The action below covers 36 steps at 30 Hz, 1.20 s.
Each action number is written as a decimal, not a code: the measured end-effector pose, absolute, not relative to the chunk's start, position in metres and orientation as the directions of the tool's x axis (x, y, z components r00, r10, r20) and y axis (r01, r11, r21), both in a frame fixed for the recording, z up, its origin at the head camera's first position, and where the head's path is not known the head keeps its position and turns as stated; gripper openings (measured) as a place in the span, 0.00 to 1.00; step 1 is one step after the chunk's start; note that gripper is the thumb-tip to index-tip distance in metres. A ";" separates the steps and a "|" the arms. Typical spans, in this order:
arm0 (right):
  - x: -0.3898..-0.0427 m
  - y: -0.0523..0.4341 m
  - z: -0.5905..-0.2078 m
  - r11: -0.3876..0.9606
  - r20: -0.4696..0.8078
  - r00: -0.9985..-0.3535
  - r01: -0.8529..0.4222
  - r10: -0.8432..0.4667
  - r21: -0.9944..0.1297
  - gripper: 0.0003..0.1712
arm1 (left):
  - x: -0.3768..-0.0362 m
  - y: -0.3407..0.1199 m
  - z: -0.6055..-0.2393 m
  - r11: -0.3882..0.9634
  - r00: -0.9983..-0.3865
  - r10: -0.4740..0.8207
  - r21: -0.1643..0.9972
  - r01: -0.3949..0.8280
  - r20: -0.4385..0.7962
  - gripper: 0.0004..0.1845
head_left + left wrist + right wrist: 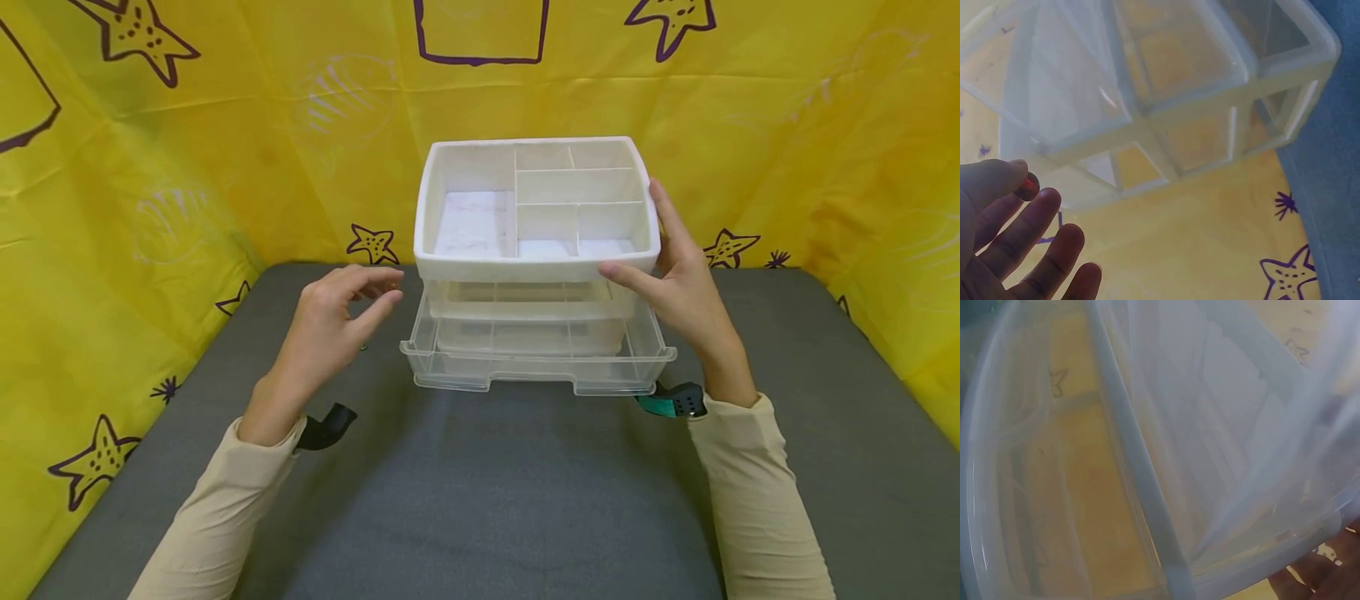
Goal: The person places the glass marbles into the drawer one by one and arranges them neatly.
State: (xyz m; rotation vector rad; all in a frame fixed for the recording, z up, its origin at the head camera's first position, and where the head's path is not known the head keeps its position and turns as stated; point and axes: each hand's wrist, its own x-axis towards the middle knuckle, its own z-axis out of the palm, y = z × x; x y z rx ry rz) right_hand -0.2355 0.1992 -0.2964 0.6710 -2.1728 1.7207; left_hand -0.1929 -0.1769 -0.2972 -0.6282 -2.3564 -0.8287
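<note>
The right hand [678, 279] reaches in from the right, wrist low and fingers pointing up and away, and clasps the front right corner of the white divided tray [536, 208]: the thumb lies across the front rim while the other fingers, held together, run up the right wall. The left hand [330, 321] hovers just left of the organiser, clear of it, palm turned inward; its thumb and forefinger pinch a small dark reddish bead [1027, 186], and the remaining three fingers are loosely spread and gently bent. That one tray sits on top of the stack at the middle of the grey mat [487, 500], near the far edge, and counts six compartments: one long one on the left and five smaller ones on the right. Beneath it are two clear drawers, the upper clear drawer [528, 293] nearly pushed in and the lower clear drawer [536, 354] pulled out toward the person. Both arms wear cream sleeves [757, 508], two in all, each with one dark camera mount at the wrist. Yellow cloth [150, 167] printed with purple starfish hangs behind and along both sides.
</note>
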 end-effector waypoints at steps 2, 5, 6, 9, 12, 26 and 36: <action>-0.236 0.200 -0.297 0.171 0.504 -0.846 -0.530 -0.176 -0.831 0.55 | -0.192 -0.175 -0.295 0.693 -0.731 0.240 0.415 0.590 0.639 0.12; -0.236 0.200 -0.297 0.178 0.514 -0.841 -0.539 -0.170 -0.823 0.55 | -0.191 -0.173 -0.292 0.682 -0.723 0.243 0.416 0.601 0.646 0.12; -0.236 0.200 -0.297 0.180 0.517 -0.839 -0.542 -0.169 -0.821 0.55 | -0.190 -0.172 -0.291 0.681 -0.722 0.245 0.415 0.604 0.647 0.12; -0.236 0.201 -0.297 0.191 0.521 -0.837 -0.545 -0.165 -0.816 0.55 | -0.188 -0.170 -0.288 0.680 -0.718 0.249 0.411 0.607 0.650 0.12; -0.237 0.201 -0.297 0.189 0.524 -0.836 -0.547 -0.162 -0.815 0.55 | -0.186 -0.167 -0.285 0.677 -0.712 0.250 0.407 0.613 0.656 0.12; -0.237 0.200 -0.298 0.200 0.515 -0.843 -0.538 -0.157 -0.819 0.55 | -0.181 -0.142 -0.273 0.610 -0.644 0.338 0.362 0.705 0.686 0.11; -0.237 0.201 -0.298 0.197 0.509 -0.847 -0.532 -0.156 -0.824 0.55 | -0.183 -0.122 -0.272 0.551 -0.587 0.426 0.317 0.772 0.689 0.10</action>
